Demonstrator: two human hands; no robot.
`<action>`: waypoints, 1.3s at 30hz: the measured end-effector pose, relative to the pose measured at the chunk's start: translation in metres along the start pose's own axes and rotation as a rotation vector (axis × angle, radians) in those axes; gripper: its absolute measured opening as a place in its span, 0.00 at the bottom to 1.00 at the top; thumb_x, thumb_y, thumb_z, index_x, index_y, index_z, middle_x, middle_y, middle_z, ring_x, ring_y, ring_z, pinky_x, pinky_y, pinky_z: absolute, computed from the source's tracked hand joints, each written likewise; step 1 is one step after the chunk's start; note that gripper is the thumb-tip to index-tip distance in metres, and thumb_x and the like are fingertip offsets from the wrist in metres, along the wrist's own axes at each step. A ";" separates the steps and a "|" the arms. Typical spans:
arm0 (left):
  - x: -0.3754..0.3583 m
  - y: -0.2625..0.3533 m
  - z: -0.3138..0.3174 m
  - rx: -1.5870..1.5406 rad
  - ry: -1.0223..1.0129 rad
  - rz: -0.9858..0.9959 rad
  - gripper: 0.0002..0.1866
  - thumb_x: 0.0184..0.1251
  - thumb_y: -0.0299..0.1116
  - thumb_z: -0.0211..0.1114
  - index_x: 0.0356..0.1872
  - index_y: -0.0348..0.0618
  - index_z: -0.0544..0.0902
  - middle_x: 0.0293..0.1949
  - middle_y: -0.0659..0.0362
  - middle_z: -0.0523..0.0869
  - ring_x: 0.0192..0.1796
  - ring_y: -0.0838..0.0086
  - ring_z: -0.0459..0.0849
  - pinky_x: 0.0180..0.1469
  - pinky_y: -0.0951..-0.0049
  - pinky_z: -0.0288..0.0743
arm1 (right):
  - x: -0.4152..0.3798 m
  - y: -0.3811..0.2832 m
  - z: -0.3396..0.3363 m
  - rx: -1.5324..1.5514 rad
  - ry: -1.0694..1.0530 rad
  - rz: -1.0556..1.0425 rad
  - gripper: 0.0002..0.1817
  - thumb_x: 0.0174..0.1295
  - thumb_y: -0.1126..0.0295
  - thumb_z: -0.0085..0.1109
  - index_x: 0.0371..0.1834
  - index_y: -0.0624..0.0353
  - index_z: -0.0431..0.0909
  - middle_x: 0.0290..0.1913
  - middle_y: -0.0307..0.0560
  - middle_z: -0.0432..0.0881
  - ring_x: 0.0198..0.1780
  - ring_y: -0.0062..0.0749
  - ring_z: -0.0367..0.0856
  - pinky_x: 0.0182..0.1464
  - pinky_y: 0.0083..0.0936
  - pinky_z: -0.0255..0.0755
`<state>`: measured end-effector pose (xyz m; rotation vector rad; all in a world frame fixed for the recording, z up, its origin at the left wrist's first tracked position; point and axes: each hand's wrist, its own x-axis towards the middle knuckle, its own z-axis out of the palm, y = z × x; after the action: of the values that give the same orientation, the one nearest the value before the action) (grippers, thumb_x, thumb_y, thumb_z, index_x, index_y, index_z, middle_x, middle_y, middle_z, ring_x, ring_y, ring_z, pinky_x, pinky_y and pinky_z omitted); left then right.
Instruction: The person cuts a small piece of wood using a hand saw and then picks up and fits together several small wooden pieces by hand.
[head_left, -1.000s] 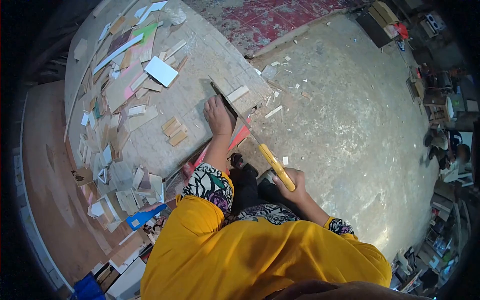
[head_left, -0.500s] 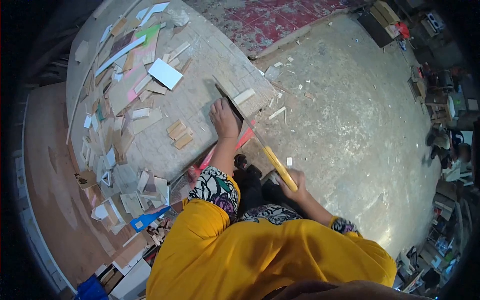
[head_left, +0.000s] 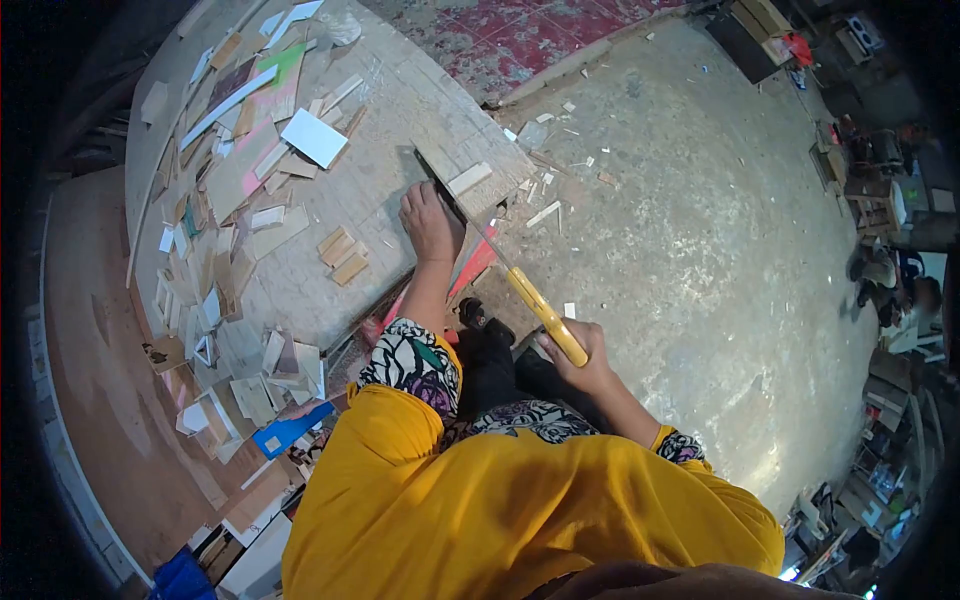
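A handsaw with a yellow handle (head_left: 533, 300) crosses the corner of the worktable, its thin blade (head_left: 486, 240) pointing away from me. My right hand (head_left: 582, 355) is wrapped around the rear of that handle. Just left of the blade, my left hand (head_left: 430, 222) presses down with curled fingers. A short pale strip of wood (head_left: 470, 178) juts out on the blade's right side, in line with my left fingers. The blade and my fingers hide the part of the strip under them.
Wood offcuts (head_left: 343, 255) lie left of my left hand. A white board piece (head_left: 314, 138) and many scraps cover the table's (head_left: 385, 95) left side. A blue tool-like object (head_left: 290, 430) sits near its front edge. Small scraps litter the concrete floor (head_left: 690, 250). A person (head_left: 885, 275) is at far right.
Both hands, the saw and the table appear shifted a little left in view. The saw handle sits slightly further up and left. Both hands keep their grip.
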<state>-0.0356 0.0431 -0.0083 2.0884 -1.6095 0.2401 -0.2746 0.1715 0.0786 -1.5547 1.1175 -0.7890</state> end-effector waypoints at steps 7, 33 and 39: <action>0.002 0.000 -0.007 -0.091 -0.100 0.033 0.14 0.49 0.27 0.55 0.41 0.39 0.74 0.41 0.53 0.73 0.48 0.58 0.70 0.48 0.60 0.64 | 0.018 0.013 0.027 -0.072 0.053 -0.056 0.09 0.53 0.68 0.60 0.23 0.60 0.73 0.18 0.52 0.71 0.18 0.50 0.71 0.22 0.34 0.64; -0.001 -0.001 -0.006 -0.078 -0.147 0.025 0.14 0.49 0.31 0.57 0.40 0.40 0.75 0.42 0.54 0.73 0.50 0.59 0.70 0.49 0.58 0.64 | 0.003 0.037 0.035 -0.094 0.088 -0.167 0.06 0.51 0.71 0.61 0.26 0.60 0.75 0.18 0.53 0.73 0.22 0.51 0.75 0.23 0.34 0.67; 0.006 0.001 -0.007 -0.088 -0.051 0.019 0.14 0.47 0.26 0.55 0.39 0.40 0.75 0.40 0.56 0.74 0.47 0.60 0.71 0.48 0.61 0.64 | 0.083 0.036 0.060 -0.031 0.118 -0.158 0.08 0.53 0.69 0.61 0.25 0.60 0.74 0.20 0.55 0.74 0.22 0.51 0.75 0.23 0.33 0.66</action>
<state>-0.0338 0.0417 0.0007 2.0290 -1.6407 0.1209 -0.2005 0.1134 0.0235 -1.6554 1.1059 -0.9843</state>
